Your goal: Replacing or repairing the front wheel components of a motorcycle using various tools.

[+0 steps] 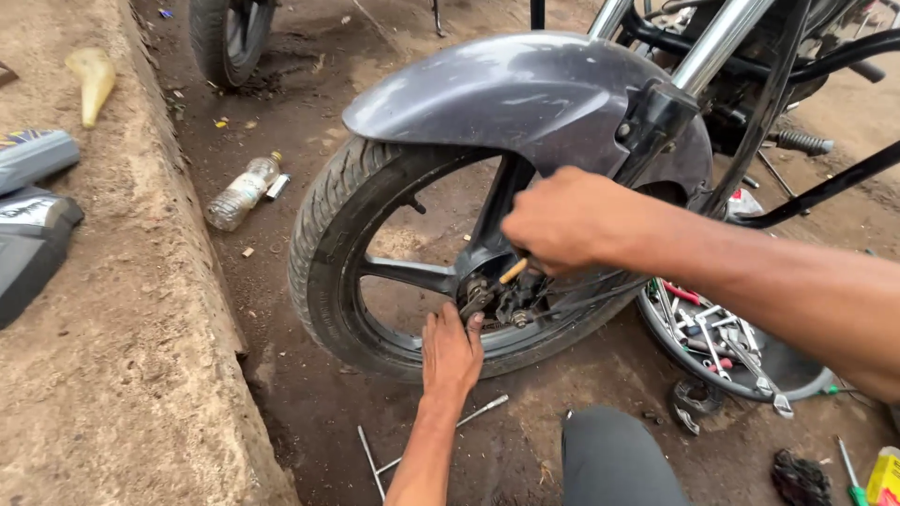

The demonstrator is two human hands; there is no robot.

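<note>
A motorcycle front wheel (328,253) with a black tyre and dark spokes stands under a grey mudguard (487,94). My right hand (562,220) is closed around a tool with a yellowish handle (513,271), its tip at the wheel hub (497,300). My left hand (450,351) reaches up from below, fingers resting on the rim and touching the hub parts. My dark-trousered knee (614,459) shows at the bottom.
A round tray of wrenches (722,342) lies right of the wheel. Thin metal rods (375,459) lie on the dirt near my left arm. A plastic bottle (242,192) lies left, beside a raised concrete kerb (122,309). Another tyre (225,37) stands behind.
</note>
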